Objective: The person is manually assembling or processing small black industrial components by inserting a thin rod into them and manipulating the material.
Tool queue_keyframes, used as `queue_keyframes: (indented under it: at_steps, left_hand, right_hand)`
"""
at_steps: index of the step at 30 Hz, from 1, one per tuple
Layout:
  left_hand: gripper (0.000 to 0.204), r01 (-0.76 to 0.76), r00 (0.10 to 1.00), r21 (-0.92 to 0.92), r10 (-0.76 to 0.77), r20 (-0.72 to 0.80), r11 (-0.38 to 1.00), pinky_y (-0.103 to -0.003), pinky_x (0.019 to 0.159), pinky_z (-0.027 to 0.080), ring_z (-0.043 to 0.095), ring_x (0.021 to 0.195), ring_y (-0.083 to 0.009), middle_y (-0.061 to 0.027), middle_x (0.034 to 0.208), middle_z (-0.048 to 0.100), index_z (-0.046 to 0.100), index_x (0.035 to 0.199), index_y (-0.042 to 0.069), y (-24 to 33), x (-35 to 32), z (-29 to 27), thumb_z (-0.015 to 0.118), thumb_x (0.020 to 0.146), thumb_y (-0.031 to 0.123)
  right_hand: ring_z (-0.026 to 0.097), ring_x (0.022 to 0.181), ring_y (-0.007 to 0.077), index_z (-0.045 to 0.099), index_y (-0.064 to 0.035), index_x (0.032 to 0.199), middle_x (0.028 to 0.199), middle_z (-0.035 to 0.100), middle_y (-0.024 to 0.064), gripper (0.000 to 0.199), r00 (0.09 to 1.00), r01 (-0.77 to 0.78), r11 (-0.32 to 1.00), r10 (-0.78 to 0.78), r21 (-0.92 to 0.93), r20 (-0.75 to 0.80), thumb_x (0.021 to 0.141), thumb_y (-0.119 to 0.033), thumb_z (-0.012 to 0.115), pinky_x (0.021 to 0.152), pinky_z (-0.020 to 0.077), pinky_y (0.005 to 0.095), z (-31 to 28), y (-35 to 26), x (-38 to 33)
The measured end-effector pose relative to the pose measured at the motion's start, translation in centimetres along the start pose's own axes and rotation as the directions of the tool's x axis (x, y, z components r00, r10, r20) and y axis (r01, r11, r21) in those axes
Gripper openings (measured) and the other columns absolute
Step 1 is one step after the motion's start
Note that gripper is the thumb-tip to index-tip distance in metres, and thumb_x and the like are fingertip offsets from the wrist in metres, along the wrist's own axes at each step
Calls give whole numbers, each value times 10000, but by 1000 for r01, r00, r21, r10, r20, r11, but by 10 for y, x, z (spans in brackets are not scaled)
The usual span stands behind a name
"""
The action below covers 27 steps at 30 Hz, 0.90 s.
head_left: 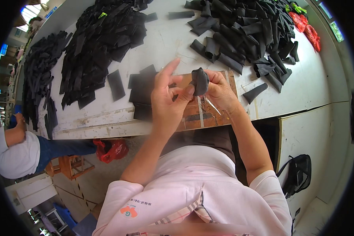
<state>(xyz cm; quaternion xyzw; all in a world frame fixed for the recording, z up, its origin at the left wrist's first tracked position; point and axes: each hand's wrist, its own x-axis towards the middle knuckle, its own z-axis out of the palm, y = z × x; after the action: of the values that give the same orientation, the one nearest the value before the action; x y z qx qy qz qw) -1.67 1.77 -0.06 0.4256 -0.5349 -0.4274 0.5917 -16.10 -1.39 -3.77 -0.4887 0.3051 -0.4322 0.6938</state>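
Observation:
A small bunched black fabric piece is held up between my two hands, over a worn brown board at the table's near edge. My left hand pinches its left side with the thumb, the index finger stretched upward. On the other side my right hand grips the fabric with thumb and fingers. From under the right palm a thin pointed metal tool sticks out toward me; its other end is hidden. Flat black fabric pieces lie stacked just left of my left hand.
Heaps of flat black pieces cover the table's left. Black fabric tubes pile at the far right, near red plastic bags. Left of me another person stands by a wooden stool. A black bag hangs at right.

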Motion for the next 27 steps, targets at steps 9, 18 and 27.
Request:
queue_keyframes:
  at_steps: [9,18,27]
  left_hand:
    - [115,-25,999,-587,32,3,809,-321,831,421,557,885,-201,-92,898,606,598,918,35,7,9,-7,558,812,57]
    - [196,310,943,-558,-173,285,770,-251,742,458,569,797,-117,-72,842,618,591,919,-26,14,21,3,639,753,68]
    - [158,-7,934,169,-54,353,986,-181,603,420,503,637,-39,-11,707,585,599,856,-12,12,17,12,660,739,76]
  right_hand:
    - [530,637,264,515,-20,732,637,540,100,385,864,312,74,-436,-947,251,730,-397,593,535,412,355,38,-62,-13]
    - [541,587,298,546,-39,747,600,540,117,109,915,284,391,-383,-876,126,799,-135,547,524,420,370,14,-25,-14]
    - [550,562,298,575,-28,720,629,567,130,197,954,178,588,-301,-789,-9,839,-172,512,525,428,363,14,-4,-21]
